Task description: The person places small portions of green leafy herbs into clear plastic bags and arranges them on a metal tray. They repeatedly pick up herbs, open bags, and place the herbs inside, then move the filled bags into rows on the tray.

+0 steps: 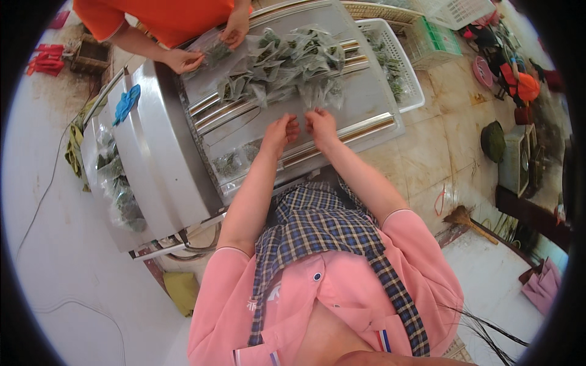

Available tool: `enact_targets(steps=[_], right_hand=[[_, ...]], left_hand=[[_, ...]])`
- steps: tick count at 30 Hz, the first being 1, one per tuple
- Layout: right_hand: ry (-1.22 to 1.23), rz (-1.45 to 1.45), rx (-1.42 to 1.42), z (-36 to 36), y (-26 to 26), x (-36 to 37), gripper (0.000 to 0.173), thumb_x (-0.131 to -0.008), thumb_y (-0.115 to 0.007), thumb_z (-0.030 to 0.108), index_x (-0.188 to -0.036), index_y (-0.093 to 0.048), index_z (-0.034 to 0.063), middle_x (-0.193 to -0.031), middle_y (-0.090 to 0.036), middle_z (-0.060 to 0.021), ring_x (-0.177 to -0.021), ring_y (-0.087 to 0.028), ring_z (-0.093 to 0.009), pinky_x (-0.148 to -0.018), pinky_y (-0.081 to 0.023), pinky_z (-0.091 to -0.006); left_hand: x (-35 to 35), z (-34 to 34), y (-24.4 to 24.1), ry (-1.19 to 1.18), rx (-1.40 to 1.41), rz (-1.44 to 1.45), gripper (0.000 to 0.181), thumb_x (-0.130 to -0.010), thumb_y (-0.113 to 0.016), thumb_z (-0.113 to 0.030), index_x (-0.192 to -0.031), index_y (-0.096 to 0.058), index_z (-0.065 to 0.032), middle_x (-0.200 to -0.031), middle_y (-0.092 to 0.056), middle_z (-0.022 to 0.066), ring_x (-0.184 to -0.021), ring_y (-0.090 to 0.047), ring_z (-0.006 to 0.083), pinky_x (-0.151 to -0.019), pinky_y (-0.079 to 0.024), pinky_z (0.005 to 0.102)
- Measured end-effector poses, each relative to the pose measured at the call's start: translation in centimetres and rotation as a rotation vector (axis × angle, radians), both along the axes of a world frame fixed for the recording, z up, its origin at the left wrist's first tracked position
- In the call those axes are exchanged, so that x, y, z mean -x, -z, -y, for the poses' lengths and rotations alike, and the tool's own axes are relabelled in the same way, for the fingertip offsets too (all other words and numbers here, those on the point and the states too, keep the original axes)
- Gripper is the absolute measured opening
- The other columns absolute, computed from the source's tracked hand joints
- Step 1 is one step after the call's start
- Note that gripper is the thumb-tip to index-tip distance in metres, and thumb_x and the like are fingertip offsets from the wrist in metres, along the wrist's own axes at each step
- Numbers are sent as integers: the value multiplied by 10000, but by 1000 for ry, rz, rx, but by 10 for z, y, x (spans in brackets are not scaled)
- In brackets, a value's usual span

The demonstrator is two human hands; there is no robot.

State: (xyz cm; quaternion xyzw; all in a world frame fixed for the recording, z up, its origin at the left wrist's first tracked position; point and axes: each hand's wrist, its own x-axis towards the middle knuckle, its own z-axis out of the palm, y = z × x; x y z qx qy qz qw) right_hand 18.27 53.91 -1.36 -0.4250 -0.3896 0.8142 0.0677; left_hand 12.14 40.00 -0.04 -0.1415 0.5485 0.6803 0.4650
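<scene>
My left hand (281, 134) hovers over the steel bed of a chamber vacuum sealer (279, 112), fingers loosely curled and seemingly holding nothing. Close beside it, my right hand (321, 126) has its fingertips at the loose end of a clear plastic bag (320, 91); whether they pinch it is unclear. Beyond both hands lies a heap of clear bags holding dark green leafy produce (284, 55). Nearer to me, a flat bag of greens (233, 161) rests along the bed by a sealing bar (339, 139).
Across the machine, a co-worker's hands (208, 48) handle another bag. The domed steel lid (160, 137) stands to the left, with a blue glove (127, 104) on it and bagged greens (116, 183) beyond. On the right are a white basket (414, 87) of greens and a broom (462, 217).
</scene>
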Motion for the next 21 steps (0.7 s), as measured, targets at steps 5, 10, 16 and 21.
enact_targets(steps=[5,10,16,21], right_hand=[[-276,-18,-183,1,-34,-56,382,-780,-625,37,-1137,-499,-15,-729,-575,-42,-587,-523,-111,-499,-402,-251],[-531,-64,-427,-10,-23,-87,597,-763,-641,63,-1323,-443,-9,-796,-613,-10,-728,-585,-123,-717,-491,-257],[-527,12,238,-40,-33,-60,399,-817,-629,95,-1202,-572,7,-929,-633,-38,-778,-622,-149,-703,-538,-284],[-772,-84,-370,-45,-9,-34,308,-802,-685,114,-1071,-556,35,-829,-657,-78,-750,-653,-190,-614,-522,-313]], left_hand=[[1,-23,-3,-27,19,181,429,-935,-591,-373,-1137,-565,4,-1007,-608,76,-890,-602,204,-732,-507,332],[-13,-5,15,111,57,82,260,-907,-636,-234,-1067,-575,-38,-903,-608,40,-804,-617,197,-696,-541,331],[-10,30,25,59,74,128,185,-866,-664,-134,-1026,-585,-87,-884,-613,27,-779,-618,172,-667,-546,318],[18,49,30,461,414,-343,430,-812,-669,-64,-1210,-521,8,-833,-619,60,-605,-623,165,-575,-542,288]])
